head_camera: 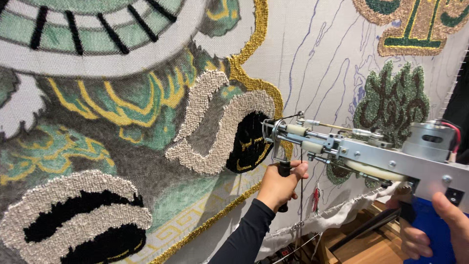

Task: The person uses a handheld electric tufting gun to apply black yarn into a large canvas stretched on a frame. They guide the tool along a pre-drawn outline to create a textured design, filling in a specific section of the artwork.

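Stretched cloth (322,58) fills the view as an upright backing, covered with tufted yarn in green, gold, grey, cream and black; blue drawn lines run over its bare part above the hands. Wooden boards (376,247) show below the cloth's lower edge, between the two hands.

Both hands hold a tufting gun (361,151), a metal tool with a silver body; it lies nearly level, its needle end pointing left at the cloth. The left hand (281,183) is closed around the black front handle (284,168) under the gun's nose, black sleeve (244,234) running down from the wrist; the right hand (439,230) is wrapped on the blue rear grip (430,230) at the lower right corner, only partly in view. A round silver motor (430,139) with a red wire sits on the gun above the right hand.

Just left of the left hand, at the gun's tip, lies a black tufted patch (249,142) with gold marks, ringed by a cream looped border (220,132); a gold band (254,54) curves above it. A green and brown tufted shape (393,100) sits above the gun.
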